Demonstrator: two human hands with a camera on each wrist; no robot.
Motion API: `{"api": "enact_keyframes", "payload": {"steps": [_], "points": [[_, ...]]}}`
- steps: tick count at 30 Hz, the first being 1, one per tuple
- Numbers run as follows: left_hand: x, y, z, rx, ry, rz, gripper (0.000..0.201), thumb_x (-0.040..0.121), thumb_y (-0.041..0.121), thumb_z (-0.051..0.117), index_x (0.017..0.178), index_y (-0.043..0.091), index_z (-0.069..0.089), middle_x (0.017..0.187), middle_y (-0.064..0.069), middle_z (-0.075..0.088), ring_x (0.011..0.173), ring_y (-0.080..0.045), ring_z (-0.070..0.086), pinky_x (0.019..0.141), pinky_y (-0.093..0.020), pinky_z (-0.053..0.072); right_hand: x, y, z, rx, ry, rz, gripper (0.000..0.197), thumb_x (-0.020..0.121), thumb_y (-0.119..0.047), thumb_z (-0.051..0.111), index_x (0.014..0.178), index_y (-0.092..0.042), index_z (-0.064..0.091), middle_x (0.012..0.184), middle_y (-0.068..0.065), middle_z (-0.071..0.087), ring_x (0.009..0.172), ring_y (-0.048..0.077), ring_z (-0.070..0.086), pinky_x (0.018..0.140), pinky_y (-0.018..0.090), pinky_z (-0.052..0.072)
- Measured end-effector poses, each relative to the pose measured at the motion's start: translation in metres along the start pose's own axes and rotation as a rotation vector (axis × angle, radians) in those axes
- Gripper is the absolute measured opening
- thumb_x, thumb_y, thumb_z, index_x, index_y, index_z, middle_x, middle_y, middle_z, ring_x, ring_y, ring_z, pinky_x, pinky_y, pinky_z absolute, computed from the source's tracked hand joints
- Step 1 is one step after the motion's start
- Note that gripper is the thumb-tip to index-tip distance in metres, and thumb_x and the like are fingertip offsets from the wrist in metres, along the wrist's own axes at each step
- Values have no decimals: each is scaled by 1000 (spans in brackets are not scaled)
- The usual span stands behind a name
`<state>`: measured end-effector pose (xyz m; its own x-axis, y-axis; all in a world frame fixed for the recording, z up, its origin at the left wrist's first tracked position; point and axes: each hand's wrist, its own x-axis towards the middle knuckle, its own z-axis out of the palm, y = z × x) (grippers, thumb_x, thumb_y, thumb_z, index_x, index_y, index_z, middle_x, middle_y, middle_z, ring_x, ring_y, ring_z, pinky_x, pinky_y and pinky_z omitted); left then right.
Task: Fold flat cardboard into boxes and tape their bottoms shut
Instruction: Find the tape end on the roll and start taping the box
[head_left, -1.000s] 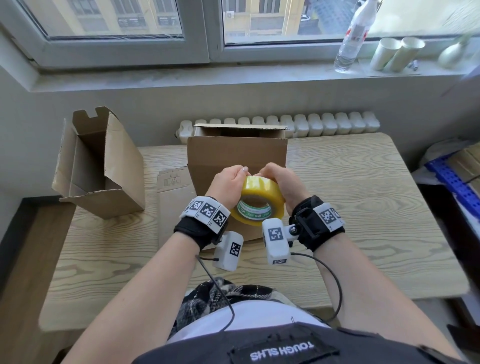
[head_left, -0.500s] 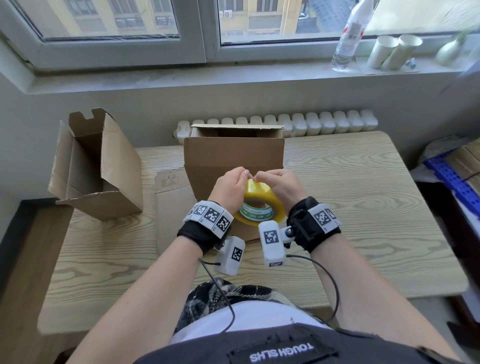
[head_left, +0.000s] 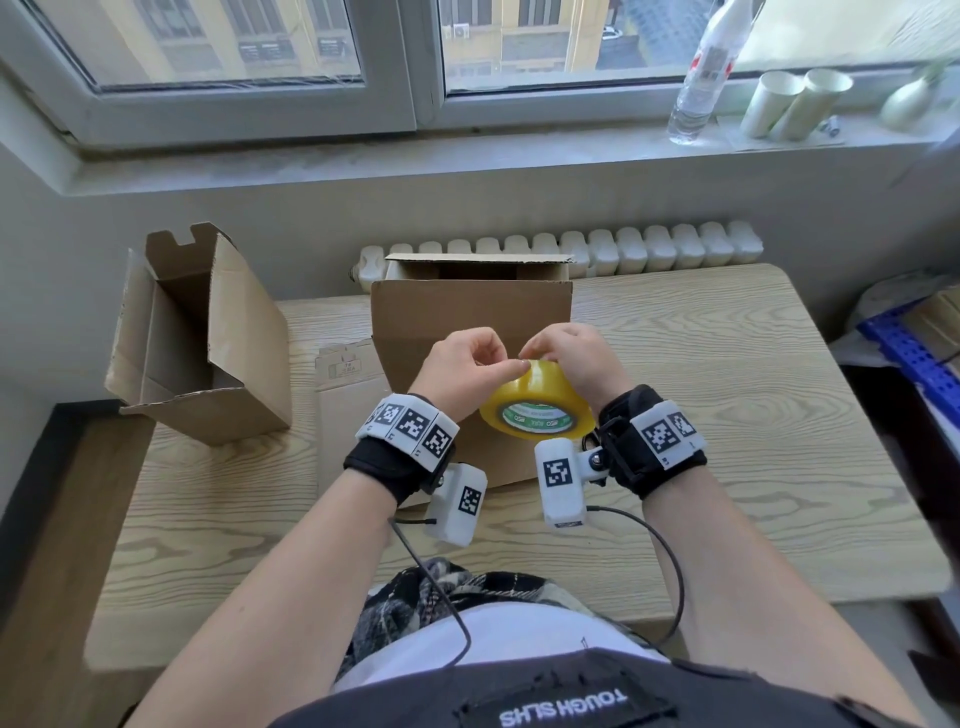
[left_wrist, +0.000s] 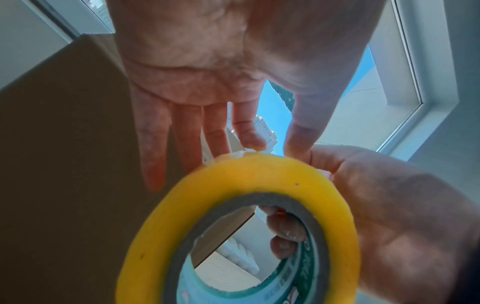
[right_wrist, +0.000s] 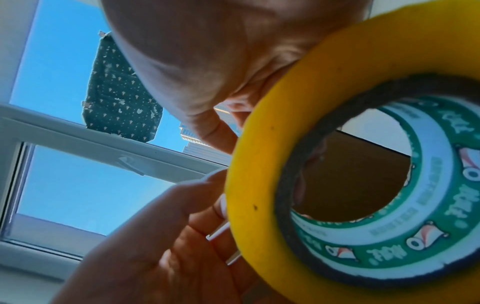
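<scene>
On the left edge of the light wooden tabletop (head_left: 727, 415) one open brown cardboard box (head_left: 208, 338) lies on its side, its mouth facing left and partly overhanging the edge. Just right of it, one flat cardboard sheet (head_left: 345, 410) lies on the wood, tucked under a second brown cardboard box (head_left: 470, 312), which stands upright near the back edge, at its middle. That makes two folded boxes and one flat sheet.

In front of the upright box, the left hand (head_left: 462, 366) bends its fingers (left_wrist: 249, 133) to the top of the single yellow roll of packing tape (head_left: 537, 410), index fingertip and thumb picking at the outer layer; whether they have hold of the tape end, I cannot tell. The right hand (head_left: 576, 358) grips the roll, fingers curled through its green-printed core and thumb over the outer face.

Compared with a second ago, the roll is tilted flatter, and both hands have closed in over its top edge.

On the window sill at the far right stand one clear plastic bottle (head_left: 701, 78) and two white paper cups (head_left: 795, 101).
</scene>
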<state>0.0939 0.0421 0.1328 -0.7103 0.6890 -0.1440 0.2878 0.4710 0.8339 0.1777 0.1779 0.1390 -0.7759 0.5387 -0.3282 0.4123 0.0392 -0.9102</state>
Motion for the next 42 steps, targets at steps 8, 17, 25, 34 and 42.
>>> {"api": "enact_keyframes", "payload": {"steps": [8,17,25,34,42], "points": [[-3,6,-2,-92,-225,-129,19,96,44,53,101,26,57,104,-8,63,93,-26,66,69,-49,61,0,2,1,-6,28,-49,23,62,-26,54,60,-9,70,67,7,58,72,22,54,69,40,47],[-4,15,4,-44,-286,-186,35,100,29,40,104,2,64,106,-26,59,96,-39,64,66,-56,59,-1,7,1,35,20,-44,23,71,-14,54,54,-11,70,65,8,61,71,23,56,69,41,47],[-14,16,9,-60,-196,-104,51,84,44,34,92,5,66,97,-22,62,91,-38,63,68,-58,57,-2,4,-3,-4,58,-47,24,64,-26,51,56,-15,71,51,-7,58,66,20,55,73,42,48],[-13,15,11,-23,-239,-42,49,84,45,33,90,6,62,94,-23,60,91,-38,62,66,-58,57,-1,7,-7,72,99,-17,25,77,-10,55,56,-11,70,44,-9,55,60,18,51,68,36,41],[-6,16,14,46,-233,31,39,88,36,27,80,8,53,80,-14,57,80,-34,56,72,-48,49,-4,1,-7,97,168,18,28,57,-25,54,61,0,67,50,-2,53,65,22,52,68,38,45]]}}
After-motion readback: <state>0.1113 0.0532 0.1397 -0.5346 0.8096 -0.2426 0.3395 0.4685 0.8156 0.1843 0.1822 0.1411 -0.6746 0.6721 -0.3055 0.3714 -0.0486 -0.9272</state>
